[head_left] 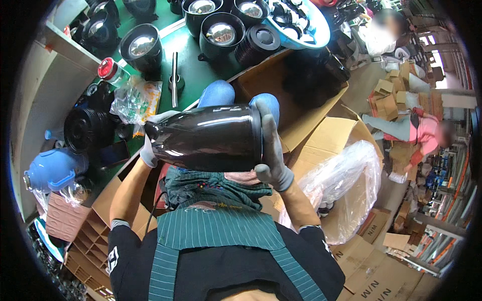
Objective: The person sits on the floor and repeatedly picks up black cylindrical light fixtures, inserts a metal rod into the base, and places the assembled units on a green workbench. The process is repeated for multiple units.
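A large glossy black tapered housing (206, 139) lies sideways across my lap, its narrow end to the left and its wide, rimmed end to the right. My gloved left hand (148, 153) wraps round the narrow end; part of that hand is behind the housing. Against the wide end presses my gloved right hand (273, 153), fingers reaching up along the rim and thumb at its lower edge. On the green table ahead stand several black cups with shiny domed insides, such as one black cup (141, 47). Near them is a stack of black discs (258, 45).
A metal post (174, 83), a red-lidded jar (113, 71) and a clear plastic bag (131, 103) are on the table. At left sits a blue jug (52, 168). A blue basin (321, 37) holds small parts. Open cardboard boxes (321, 135) flank my right side; a person (427, 131) stands farther off.
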Action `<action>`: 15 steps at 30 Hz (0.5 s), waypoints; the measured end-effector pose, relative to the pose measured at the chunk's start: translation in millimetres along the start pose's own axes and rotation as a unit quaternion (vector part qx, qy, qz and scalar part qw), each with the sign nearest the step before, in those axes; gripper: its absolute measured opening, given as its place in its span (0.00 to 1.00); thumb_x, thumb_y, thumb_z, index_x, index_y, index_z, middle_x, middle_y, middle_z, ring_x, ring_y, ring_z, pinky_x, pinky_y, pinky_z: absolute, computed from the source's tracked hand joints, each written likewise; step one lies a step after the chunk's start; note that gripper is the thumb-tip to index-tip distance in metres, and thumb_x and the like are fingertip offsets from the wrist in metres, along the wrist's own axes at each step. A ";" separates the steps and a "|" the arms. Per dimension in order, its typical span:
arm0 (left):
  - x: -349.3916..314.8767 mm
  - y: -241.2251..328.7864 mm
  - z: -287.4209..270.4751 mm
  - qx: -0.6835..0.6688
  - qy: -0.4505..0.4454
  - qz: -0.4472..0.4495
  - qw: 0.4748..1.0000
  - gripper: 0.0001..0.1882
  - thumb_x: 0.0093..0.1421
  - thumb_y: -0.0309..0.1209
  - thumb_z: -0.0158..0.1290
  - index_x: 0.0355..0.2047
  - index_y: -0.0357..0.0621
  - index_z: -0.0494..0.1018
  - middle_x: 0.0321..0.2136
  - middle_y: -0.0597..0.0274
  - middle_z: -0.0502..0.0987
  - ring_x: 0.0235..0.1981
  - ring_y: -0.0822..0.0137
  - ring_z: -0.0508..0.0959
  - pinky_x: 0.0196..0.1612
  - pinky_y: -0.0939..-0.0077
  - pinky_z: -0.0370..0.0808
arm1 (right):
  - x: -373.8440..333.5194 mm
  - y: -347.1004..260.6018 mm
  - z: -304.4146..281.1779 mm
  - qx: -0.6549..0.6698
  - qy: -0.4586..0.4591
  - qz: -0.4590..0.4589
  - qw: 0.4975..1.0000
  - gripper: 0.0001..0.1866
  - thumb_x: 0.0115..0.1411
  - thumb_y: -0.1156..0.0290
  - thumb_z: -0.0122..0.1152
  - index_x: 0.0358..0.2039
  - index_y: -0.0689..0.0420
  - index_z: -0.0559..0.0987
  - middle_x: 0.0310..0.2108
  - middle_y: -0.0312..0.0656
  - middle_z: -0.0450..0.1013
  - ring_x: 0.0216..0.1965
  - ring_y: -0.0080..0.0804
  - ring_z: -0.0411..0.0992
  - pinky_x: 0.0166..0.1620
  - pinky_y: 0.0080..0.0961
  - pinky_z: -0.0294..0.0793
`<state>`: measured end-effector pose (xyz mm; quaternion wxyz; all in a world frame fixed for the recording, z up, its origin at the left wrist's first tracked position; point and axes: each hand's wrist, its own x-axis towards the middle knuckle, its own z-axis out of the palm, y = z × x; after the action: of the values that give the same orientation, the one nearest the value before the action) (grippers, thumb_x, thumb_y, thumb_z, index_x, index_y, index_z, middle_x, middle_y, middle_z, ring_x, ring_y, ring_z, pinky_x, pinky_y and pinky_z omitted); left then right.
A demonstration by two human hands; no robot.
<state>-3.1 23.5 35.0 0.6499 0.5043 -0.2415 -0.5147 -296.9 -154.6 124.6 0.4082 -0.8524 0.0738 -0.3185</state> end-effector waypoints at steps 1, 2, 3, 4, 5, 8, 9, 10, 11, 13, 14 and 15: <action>-3.2 -4.2 1.2 0.072 -0.018 0.038 0.997 0.18 0.70 0.33 0.58 0.53 0.31 0.81 0.46 0.56 0.87 0.45 0.70 0.85 0.52 0.71 0.83 | 1.3 -1.5 1.4 -0.026 0.008 -0.010 1.000 0.58 0.71 0.26 0.42 0.83 0.62 0.46 0.80 0.69 0.47 0.78 0.69 0.52 0.78 0.51 0.48; -5.8 -13.7 -1.3 -0.022 0.002 0.005 1.000 0.18 0.69 0.33 0.59 0.52 0.31 0.81 0.46 0.57 0.87 0.44 0.70 0.85 0.51 0.71 0.83 | 2.5 -2.5 2.1 -0.005 0.011 0.013 1.000 0.55 0.74 0.30 0.40 0.82 0.63 0.47 0.79 0.68 0.49 0.77 0.66 0.55 0.78 0.48 0.50; -5.8 -19.9 -5.1 -0.112 0.018 -0.028 0.993 0.18 0.69 0.33 0.59 0.51 0.31 0.82 0.45 0.58 0.87 0.44 0.70 0.85 0.51 0.72 0.82 | 4.7 -3.6 4.1 0.016 0.018 0.036 0.999 0.51 0.76 0.34 0.38 0.82 0.65 0.47 0.79 0.68 0.51 0.76 0.62 0.59 0.77 0.46 0.52; -3.6 -1.8 7.5 0.085 0.006 0.068 0.994 0.18 0.67 0.34 0.60 0.50 0.32 0.82 0.44 0.57 0.87 0.44 0.68 0.86 0.51 0.71 0.83 | 5.5 -5.5 7.2 0.078 0.040 0.104 0.991 0.48 0.78 0.38 0.37 0.81 0.66 0.49 0.78 0.66 0.54 0.75 0.59 0.61 0.77 0.43 0.55; -5.0 32.9 28.4 0.276 -0.005 0.160 0.948 0.18 0.65 0.34 0.62 0.50 0.33 0.83 0.43 0.55 0.88 0.44 0.67 0.86 0.50 0.69 0.83 | 4.6 -9.8 11.7 0.139 0.061 0.173 0.973 0.44 0.80 0.42 0.35 0.80 0.67 0.51 0.77 0.65 0.56 0.74 0.56 0.63 0.76 0.41 0.57; -4.1 92.5 45.7 0.564 -0.081 0.417 0.708 0.23 0.55 0.36 0.65 0.51 0.40 0.84 0.43 0.52 0.88 0.42 0.56 0.89 0.49 0.63 0.85 | 2.3 15.8 21.7 0.314 0.043 0.440 0.840 0.35 0.84 0.49 0.34 0.72 0.68 0.68 0.70 0.55 0.70 0.69 0.42 0.70 0.72 0.31 0.66; -2.1 92.6 53.2 0.615 -0.128 0.464 0.625 0.24 0.54 0.36 0.65 0.51 0.41 0.84 0.43 0.55 0.88 0.42 0.58 0.89 0.50 0.61 0.86 | -4.0 24.1 16.9 0.318 0.000 0.476 0.820 0.38 0.83 0.45 0.33 0.73 0.67 0.68 0.69 0.52 0.72 0.68 0.40 0.71 0.72 0.31 0.66; -0.1 91.6 60.0 0.623 -0.156 0.474 0.603 0.23 0.54 0.35 0.64 0.51 0.41 0.84 0.43 0.55 0.88 0.42 0.58 0.89 0.50 0.60 0.86 | -10.9 33.8 12.0 0.322 -0.044 0.508 0.798 0.40 0.82 0.42 0.32 0.73 0.67 0.68 0.68 0.50 0.73 0.67 0.39 0.72 0.73 0.31 0.67; 1.5 90.5 64.3 0.630 -0.184 0.483 0.580 0.22 0.55 0.35 0.63 0.50 0.42 0.84 0.43 0.55 0.88 0.42 0.58 0.89 0.50 0.59 0.86 | -20.5 41.8 7.1 0.322 -0.088 0.538 0.774 0.43 0.82 0.38 0.32 0.73 0.66 0.68 0.67 0.48 0.74 0.66 0.37 0.73 0.73 0.32 0.67; 15.2 94.8 44.7 0.550 -0.145 0.363 0.738 0.22 0.56 0.35 0.64 0.51 0.41 0.84 0.42 0.53 0.88 0.42 0.53 0.89 0.50 0.60 0.85 | -20.1 33.5 -3.4 0.432 -0.050 0.545 0.717 0.47 0.79 0.32 0.32 0.73 0.66 0.69 0.68 0.51 0.73 0.68 0.40 0.72 0.74 0.33 0.66; 17.5 80.3 29.4 0.483 -0.069 0.365 0.793 0.24 0.56 0.36 0.66 0.51 0.38 0.84 0.40 0.51 0.88 0.41 0.52 0.89 0.49 0.62 0.84 | -14.3 26.7 -10.6 0.472 -0.044 0.535 0.699 0.50 0.77 0.29 0.31 0.73 0.66 0.69 0.68 0.53 0.73 0.69 0.42 0.71 0.75 0.35 0.65; 12.4 79.4 24.0 0.456 -0.033 0.280 0.844 0.25 0.56 0.37 0.69 0.52 0.36 0.83 0.42 0.52 0.88 0.43 0.56 0.89 0.52 0.61 0.84 | -8.8 8.0 -17.9 0.360 -0.057 0.447 0.817 0.46 0.81 0.36 0.30 0.78 0.66 0.61 0.76 0.55 0.63 0.76 0.44 0.62 0.78 0.33 0.55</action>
<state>15.1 -0.7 113.2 0.4548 0.6377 -0.6011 -0.1588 -313.6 -168.1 122.7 0.7870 -0.5345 0.3030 -0.0554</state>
